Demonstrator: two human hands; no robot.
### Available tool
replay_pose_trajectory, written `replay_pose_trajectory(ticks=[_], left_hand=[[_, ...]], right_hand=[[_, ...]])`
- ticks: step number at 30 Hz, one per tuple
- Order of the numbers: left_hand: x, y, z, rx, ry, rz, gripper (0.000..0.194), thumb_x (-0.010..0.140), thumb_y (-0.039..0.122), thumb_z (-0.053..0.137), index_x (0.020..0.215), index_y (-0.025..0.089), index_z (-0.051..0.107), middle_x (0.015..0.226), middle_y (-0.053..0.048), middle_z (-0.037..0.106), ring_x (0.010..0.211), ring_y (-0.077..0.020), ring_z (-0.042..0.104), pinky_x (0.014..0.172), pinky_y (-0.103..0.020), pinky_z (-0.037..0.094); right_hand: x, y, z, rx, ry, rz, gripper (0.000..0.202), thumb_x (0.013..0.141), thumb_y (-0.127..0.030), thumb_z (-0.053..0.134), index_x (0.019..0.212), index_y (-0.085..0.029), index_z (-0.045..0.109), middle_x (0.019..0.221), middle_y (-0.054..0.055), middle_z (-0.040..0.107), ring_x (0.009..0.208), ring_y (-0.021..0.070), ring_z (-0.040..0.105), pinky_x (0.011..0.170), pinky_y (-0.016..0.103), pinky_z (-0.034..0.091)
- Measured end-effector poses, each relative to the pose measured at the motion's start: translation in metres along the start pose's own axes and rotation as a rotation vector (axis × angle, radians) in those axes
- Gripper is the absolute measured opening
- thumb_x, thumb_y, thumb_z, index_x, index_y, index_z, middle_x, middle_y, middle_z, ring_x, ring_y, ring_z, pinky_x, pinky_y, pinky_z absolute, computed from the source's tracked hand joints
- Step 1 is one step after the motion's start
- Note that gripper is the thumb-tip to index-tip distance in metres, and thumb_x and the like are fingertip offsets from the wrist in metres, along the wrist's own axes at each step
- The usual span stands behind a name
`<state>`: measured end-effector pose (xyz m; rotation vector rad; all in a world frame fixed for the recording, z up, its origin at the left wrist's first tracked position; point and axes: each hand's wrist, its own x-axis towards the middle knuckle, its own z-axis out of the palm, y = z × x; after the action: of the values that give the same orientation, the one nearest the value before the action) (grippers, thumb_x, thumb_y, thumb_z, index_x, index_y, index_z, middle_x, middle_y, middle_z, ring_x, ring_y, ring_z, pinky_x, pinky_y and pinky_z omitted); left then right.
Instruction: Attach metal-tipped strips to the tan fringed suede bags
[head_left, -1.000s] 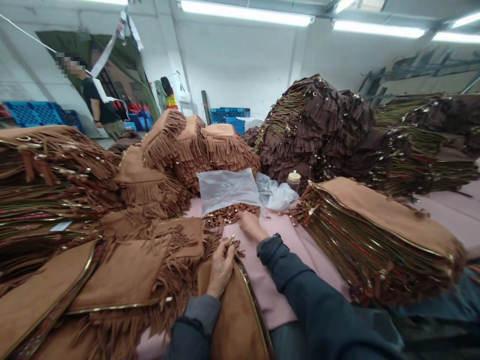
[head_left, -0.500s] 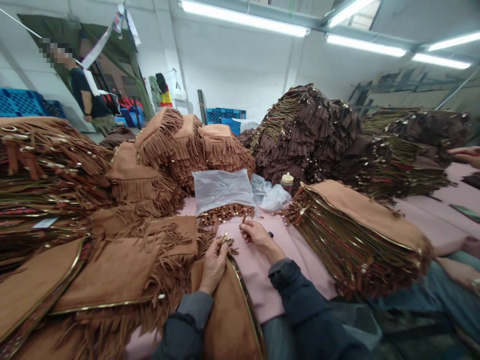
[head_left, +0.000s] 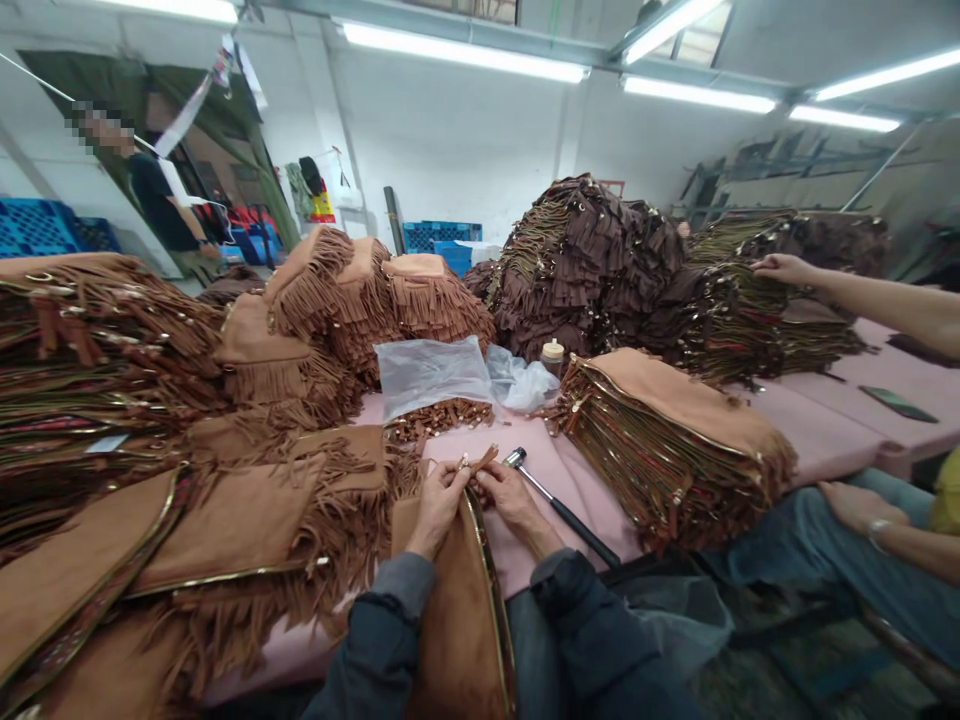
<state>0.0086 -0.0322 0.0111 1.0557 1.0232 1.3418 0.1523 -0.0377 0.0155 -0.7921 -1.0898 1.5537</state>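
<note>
A brown suede-like bag with a gold zipper edge lies over my lap and the table's edge. My left hand pinches the metal fitting at the bag's top corner. Close beside it, my right hand is closed on a small brown tassel, whose strips stick up between the hands. A hammer with a black handle rests on the pink cloth just right of my right hand. Beyond the hands, loose tassels lie partly under a clear plastic bag.
Stacked brown fringed bags stand at the right, and more brown bags cover the left. Dark brown bags are heaped behind, near a small jar. Another person's hand touches the right-hand dark stack; someone stands back left.
My right hand has come down and in beside my left hand, with the tassel now plainly seen. The hammer has come into view. The other person's arm at the right reaches farther in.
</note>
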Motion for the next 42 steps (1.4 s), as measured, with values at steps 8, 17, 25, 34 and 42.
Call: replay_pose_trajectory(ticks=[8, 17, 25, 34, 42], left_hand=[[-0.006, -0.001, -0.002, 0.062, 0.012, 0.07, 0.042, 0.074, 0.046, 0.08, 0.094, 0.014, 0.061, 0.088, -0.005, 0.072, 0.077, -0.0154, 0.068, 0.072, -0.024, 0.053], [-0.007, 0.001, -0.006, 0.083, -0.034, 0.074, 0.044, 0.076, 0.048, 0.078, 0.1, 0.015, 0.062, 0.086, -0.004, 0.07, 0.079, -0.0167, 0.068, 0.077, -0.027, 0.054], [-0.01, 0.007, -0.001, 0.184, -0.089, 0.131, 0.039, 0.085, 0.052, 0.067, 0.097, 0.015, 0.065, 0.088, -0.005, 0.071, 0.079, -0.0179, 0.066, 0.079, -0.029, 0.054], [-0.009, -0.011, -0.001, 0.308, -0.097, 0.179, 0.032, 0.089, 0.045, 0.064, 0.102, 0.016, 0.067, 0.095, -0.006, 0.072, 0.088, -0.0194, 0.068, 0.083, -0.029, 0.054], [-0.016, -0.009, 0.004, 0.383, -0.035, 0.218, 0.03, 0.089, 0.044, 0.063, 0.101, 0.018, 0.068, 0.094, -0.006, 0.073, 0.087, -0.0202, 0.068, 0.082, -0.03, 0.054]], right_hand=[[-0.007, 0.004, -0.003, 0.03, 0.022, -0.054, 0.042, 0.081, -0.037, 0.073, 0.118, -0.019, 0.065, 0.097, 0.004, 0.066, 0.082, 0.014, 0.061, 0.071, 0.025, 0.05], [0.002, 0.007, -0.002, 0.071, 0.163, -0.029, 0.034, 0.08, -0.043, 0.072, 0.094, -0.015, 0.059, 0.077, 0.003, 0.065, 0.06, 0.0114, 0.057, 0.055, 0.023, 0.047], [-0.003, -0.005, -0.001, 0.275, 0.148, -0.04, 0.031, 0.08, -0.041, 0.074, 0.09, -0.014, 0.063, 0.07, 0.001, 0.06, 0.058, 0.0113, 0.055, 0.053, 0.023, 0.045], [0.003, 0.003, -0.004, 0.265, 0.205, -0.031, 0.036, 0.078, -0.045, 0.079, 0.089, -0.013, 0.068, 0.08, 0.003, 0.065, 0.064, 0.0098, 0.057, 0.062, 0.022, 0.052], [0.002, 0.003, -0.004, 0.236, 0.232, -0.017, 0.037, 0.078, -0.048, 0.077, 0.089, -0.014, 0.068, 0.083, 0.004, 0.066, 0.066, 0.0116, 0.06, 0.061, 0.023, 0.052]])
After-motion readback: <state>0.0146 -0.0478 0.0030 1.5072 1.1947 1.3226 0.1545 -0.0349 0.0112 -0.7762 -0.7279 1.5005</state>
